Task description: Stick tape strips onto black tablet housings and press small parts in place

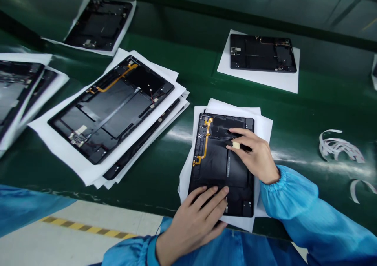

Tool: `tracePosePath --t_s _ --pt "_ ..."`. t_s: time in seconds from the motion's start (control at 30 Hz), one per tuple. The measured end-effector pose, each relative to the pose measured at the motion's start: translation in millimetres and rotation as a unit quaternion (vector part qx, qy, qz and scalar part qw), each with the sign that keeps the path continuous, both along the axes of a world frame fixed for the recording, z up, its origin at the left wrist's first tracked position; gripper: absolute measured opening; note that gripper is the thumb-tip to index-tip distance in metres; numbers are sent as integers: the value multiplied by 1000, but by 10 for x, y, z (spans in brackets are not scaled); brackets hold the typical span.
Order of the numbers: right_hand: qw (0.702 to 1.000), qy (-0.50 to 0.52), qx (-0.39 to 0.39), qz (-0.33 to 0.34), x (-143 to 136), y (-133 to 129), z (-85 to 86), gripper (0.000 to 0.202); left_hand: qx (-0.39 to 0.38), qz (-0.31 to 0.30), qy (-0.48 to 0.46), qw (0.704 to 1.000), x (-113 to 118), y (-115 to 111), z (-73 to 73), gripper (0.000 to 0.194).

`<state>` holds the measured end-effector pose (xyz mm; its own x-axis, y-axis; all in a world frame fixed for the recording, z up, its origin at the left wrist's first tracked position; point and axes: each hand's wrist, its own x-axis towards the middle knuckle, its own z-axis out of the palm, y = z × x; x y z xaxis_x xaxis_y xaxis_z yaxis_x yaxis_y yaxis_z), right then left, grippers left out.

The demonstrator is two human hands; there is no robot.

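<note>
In front of me an open black tablet housing lies on white paper sheets, with an orange flex cable along its left side and a grey flat strip near its middle. My left hand rests on the housing's near edge, its fingers spread out. Over the upper right part, my right hand pinches a small cream-coloured piece with a dark end. Just what that piece is, I cannot make out.
Left of me, more housings are stacked between paper, topped by a large tablet housing. Another housing lies at the back right, one more at the back left. White curled strips lie at right on the green table.
</note>
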<state>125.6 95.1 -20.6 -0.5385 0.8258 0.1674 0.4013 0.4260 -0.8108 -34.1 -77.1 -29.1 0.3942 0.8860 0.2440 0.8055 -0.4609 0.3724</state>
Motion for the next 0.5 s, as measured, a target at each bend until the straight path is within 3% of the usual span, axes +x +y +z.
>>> tracePosePath --t_s 0.13,0.5 --pt "998 34 43 20 57 -35 -82 26 -1 -1 2 1000 0 -6 -12 25" --pt "998 27 45 22 50 -12 -75 27 2 -2 -8 1000 -11 14 -2 24"
